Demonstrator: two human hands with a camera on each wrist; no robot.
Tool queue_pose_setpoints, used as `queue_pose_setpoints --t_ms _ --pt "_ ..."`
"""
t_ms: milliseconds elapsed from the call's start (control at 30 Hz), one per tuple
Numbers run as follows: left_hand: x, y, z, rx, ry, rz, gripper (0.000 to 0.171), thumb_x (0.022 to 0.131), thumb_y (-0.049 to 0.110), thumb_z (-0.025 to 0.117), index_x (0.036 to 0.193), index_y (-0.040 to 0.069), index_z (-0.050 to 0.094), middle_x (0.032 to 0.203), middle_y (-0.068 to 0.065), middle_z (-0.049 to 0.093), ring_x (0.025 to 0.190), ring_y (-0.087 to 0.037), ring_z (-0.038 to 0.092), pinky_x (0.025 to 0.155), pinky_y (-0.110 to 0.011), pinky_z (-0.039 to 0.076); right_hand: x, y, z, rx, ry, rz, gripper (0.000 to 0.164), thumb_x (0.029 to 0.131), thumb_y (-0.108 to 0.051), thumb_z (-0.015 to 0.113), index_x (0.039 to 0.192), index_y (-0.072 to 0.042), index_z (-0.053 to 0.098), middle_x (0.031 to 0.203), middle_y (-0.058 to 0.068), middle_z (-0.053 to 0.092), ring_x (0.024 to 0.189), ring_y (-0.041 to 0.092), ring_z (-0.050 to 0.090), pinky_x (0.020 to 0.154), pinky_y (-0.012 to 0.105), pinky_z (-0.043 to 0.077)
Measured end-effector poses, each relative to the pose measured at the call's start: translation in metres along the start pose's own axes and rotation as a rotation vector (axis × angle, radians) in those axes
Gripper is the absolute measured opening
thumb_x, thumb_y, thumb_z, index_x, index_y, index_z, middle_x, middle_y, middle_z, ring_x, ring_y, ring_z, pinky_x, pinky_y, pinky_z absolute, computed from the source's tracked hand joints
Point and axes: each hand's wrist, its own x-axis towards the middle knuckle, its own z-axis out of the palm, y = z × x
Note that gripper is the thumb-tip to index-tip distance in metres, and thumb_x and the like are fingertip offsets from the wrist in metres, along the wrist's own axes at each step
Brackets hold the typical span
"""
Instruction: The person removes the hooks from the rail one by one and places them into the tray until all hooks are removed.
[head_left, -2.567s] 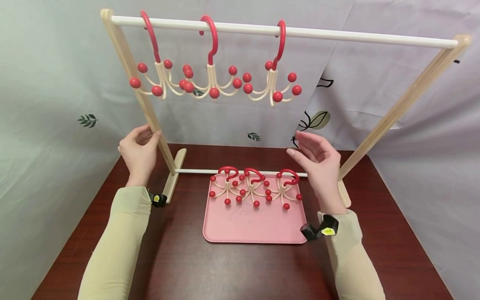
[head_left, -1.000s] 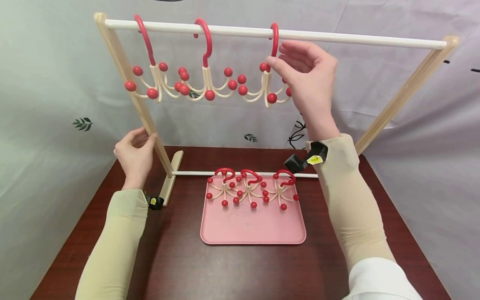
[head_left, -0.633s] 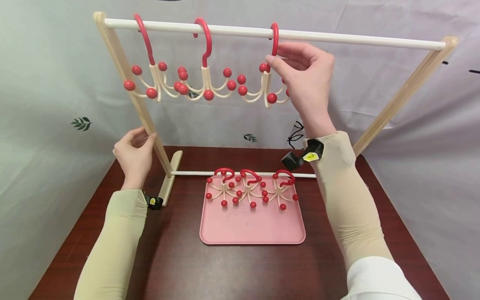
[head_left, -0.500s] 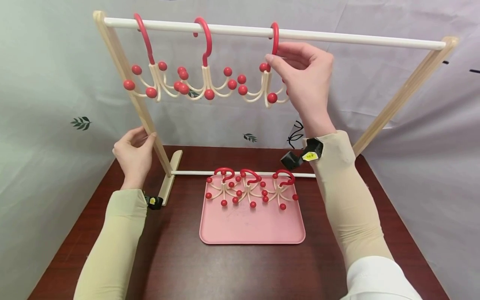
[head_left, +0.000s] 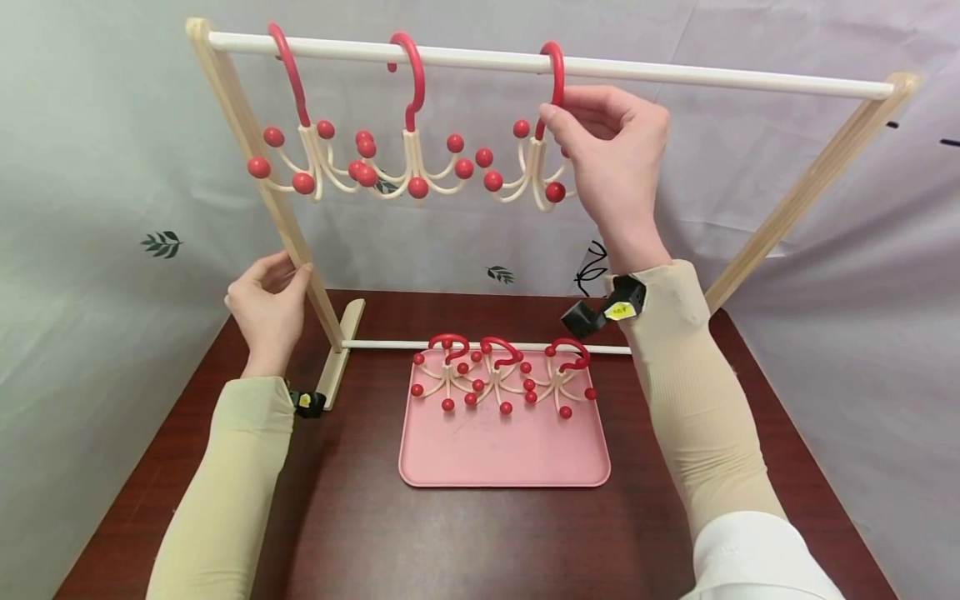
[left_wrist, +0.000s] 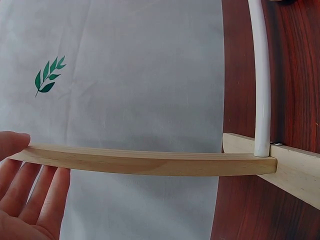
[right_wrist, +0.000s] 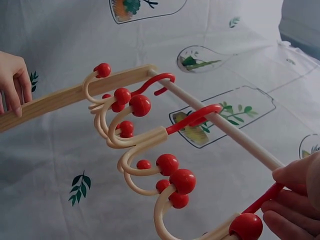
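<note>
My right hand (head_left: 618,158) pinches the red hook of a claw-shaped hanger (head_left: 536,158), cream prongs tipped with red balls, at the white rail (head_left: 712,76) of a wooden rack. In the right wrist view, thumb and fingers lie on either side of that red hook (right_wrist: 264,198). Two hangers of the same kind, one in the middle (head_left: 412,154) and one at the left (head_left: 314,158), hang from the rail. My left hand (head_left: 268,308) grips the rack's left wooden post (head_left: 279,212); the left wrist view shows the thumb on one side and fingers on the other.
A pink tray (head_left: 502,458) lies on the dark red wooden table (head_left: 465,542). On its back part lie three more such hangers, left (head_left: 448,377), middle (head_left: 496,379) and right (head_left: 558,381). A lower white bar (head_left: 390,345) runs behind the tray, and a pale curtain (head_left: 420,250) hangs behind.
My right hand has risen from above the tray's right side to the third hanger and taken hold of its hook. That hanger has since shifted slightly right and up. My left hand stays on the post.
</note>
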Motion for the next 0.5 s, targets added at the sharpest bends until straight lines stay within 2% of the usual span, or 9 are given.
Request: queue_pose_setpoints --t_ms 267,500 --pt "-0.001 -0.001 0.001 -0.005 -0.003 0.005 0.03 0.09 0.028 0.08 0.118 0.016 0.078 0.109 -0.004 0.076 0.094 -0.004 0.071 0.082 -0.022 0.057 0.0 -0.006 -0.002 0.076 0.036 -0.047 0.01 0.087 -0.005 0.081 0.096 -0.002 0.081 0.087 0.009 0.075 0.075 0.023 0.065 0.071 0.028 0.053" --pt "-0.002 0.0 0.001 -0.001 -0.003 0.004 0.031 0.09 0.028 0.08 0.118 0.016 0.078 0.11 -0.004 0.076 0.095 -0.005 0.071 0.082 -0.022 0.057 0.0 -0.008 -0.011 0.087 0.063 -0.077 0.012 0.086 -0.007 0.083 0.098 -0.005 0.081 0.091 0.011 0.075 0.076 0.026 0.064 0.069 0.028 0.051"
